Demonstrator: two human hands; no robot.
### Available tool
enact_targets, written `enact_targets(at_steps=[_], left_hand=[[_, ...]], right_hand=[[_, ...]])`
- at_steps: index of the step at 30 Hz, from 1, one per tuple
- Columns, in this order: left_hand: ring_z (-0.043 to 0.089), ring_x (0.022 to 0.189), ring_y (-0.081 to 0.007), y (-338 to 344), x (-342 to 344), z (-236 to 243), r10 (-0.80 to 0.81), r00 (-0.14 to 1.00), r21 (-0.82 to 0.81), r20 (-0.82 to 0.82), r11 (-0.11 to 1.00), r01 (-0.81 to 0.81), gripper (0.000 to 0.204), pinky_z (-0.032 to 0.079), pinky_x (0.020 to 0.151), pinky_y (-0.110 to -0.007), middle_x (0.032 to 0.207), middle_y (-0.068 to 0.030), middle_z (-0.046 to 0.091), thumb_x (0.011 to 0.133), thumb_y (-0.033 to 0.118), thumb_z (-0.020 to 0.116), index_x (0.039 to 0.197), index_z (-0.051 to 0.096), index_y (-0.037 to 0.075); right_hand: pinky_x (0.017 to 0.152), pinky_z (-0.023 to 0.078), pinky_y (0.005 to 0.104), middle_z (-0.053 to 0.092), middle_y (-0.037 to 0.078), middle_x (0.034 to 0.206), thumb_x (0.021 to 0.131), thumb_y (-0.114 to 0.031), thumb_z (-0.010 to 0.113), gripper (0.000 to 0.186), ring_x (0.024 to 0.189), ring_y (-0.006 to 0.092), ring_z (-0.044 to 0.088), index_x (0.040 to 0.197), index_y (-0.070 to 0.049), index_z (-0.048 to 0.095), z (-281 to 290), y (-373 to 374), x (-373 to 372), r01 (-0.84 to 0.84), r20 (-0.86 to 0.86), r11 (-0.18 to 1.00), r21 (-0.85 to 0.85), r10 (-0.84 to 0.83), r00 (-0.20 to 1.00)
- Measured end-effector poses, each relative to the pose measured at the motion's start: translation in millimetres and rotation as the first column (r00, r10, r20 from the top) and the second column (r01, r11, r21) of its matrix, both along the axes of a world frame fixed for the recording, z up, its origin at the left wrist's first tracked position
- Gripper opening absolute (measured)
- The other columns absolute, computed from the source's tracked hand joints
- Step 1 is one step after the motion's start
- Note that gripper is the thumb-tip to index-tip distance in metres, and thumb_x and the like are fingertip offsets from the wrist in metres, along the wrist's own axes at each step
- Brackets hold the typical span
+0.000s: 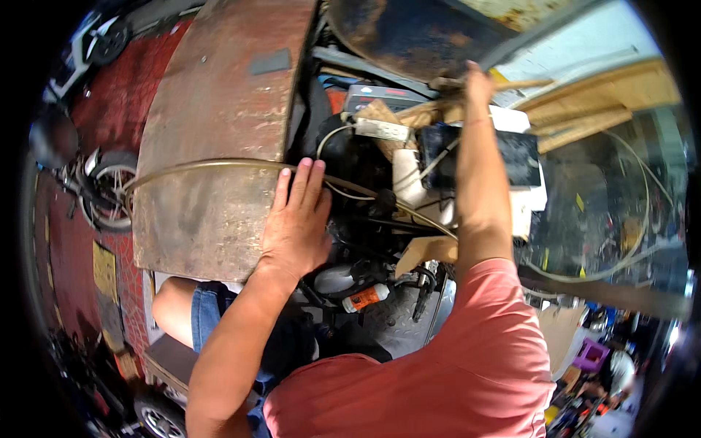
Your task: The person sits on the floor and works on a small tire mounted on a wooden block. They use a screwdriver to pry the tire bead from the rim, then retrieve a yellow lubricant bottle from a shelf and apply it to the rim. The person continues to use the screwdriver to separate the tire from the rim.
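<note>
Currently, left hand: palm down, fingers parted, no grasp I can see; lies over the right edge of the wooden board.
Bent tube: arcs across the board, passes at the left fingertips; I lose it by the right forearm.
Right hand: far side, near a wooden stick; grip too small, can't tell.
Black flat box: middle hidden by that forearm.
Power strip: between both arms, cord partly lost in dark clutter.
</note>
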State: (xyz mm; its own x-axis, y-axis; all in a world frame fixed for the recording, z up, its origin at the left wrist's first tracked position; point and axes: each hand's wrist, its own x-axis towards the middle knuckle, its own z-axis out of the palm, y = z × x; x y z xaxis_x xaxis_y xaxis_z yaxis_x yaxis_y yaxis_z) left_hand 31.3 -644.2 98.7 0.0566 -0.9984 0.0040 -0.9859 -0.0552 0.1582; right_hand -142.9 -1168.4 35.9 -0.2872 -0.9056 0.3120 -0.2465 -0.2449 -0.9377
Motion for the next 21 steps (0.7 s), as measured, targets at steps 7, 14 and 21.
enact_targets(at_steps=[7, 14, 21], left_hand=[[0.028, 0.158, -0.0378, -4.1, 24.8, 0.0, -0.055, 0.91, -0.125, -0.41, 0.992, 0.004, 0.062, 0.016, 0.13, -0.055, 0.164, -0.0213, 0.041, 0.072, 0.039, 0.079, 0.122, 0.074, 0.002], [0.031, 0.157, -0.0381, 0.4, 28.2, 0.3, 0.004, 0.887, -0.103, -0.463, 0.993, -0.058, 0.061, 0.019, 0.129, -0.055, 0.162, -0.0222, 0.044, 0.067, 0.041, 0.08, 0.113, 0.076, 0.001], [0.03, 0.158, -0.0389, 17.7, 34.5, -32.7, -0.144, 0.873, -0.349, -0.467, 0.936, -0.033, 0.066, 0.015, 0.13, -0.058, 0.16, -0.0276, 0.044, 0.07, 0.047, 0.075, 0.113, 0.076, -0.002]], right_hand=[[0.071, 0.063, 0.0497, 0.072, 0.015, 0.101, 0.1, -0.027, 0.064, 0.037, 0.084, 0.0303, 0.073, 0.126, -0.001, 0.067, -66.6, -133.7, -144.1, -0.28, 0.541, 0.94, 0.197, 0.134, 0.83], [0.11, 0.05, 0.0579, 0.07, 0.015, 0.125, 0.098, -0.046, 0.066, 0.053, 0.118, 0.0375, 0.066, 0.132, -0.006, 0.062, -90.4, -120.8, -78.5, -0.388, 0.575, 0.767, 0.512, 0.029, 0.817], [0.096, 0.058, 0.0515, 0.068, 0.012, 0.103, 0.096, -0.043, 0.075, 0.039, 0.098, 0.0285, 0.067, 0.11, -0.007, 0.067, -55.2, -193.9, -164.5, -0.465, 0.412, 0.738, 0.489, 0.275, 0.869]])
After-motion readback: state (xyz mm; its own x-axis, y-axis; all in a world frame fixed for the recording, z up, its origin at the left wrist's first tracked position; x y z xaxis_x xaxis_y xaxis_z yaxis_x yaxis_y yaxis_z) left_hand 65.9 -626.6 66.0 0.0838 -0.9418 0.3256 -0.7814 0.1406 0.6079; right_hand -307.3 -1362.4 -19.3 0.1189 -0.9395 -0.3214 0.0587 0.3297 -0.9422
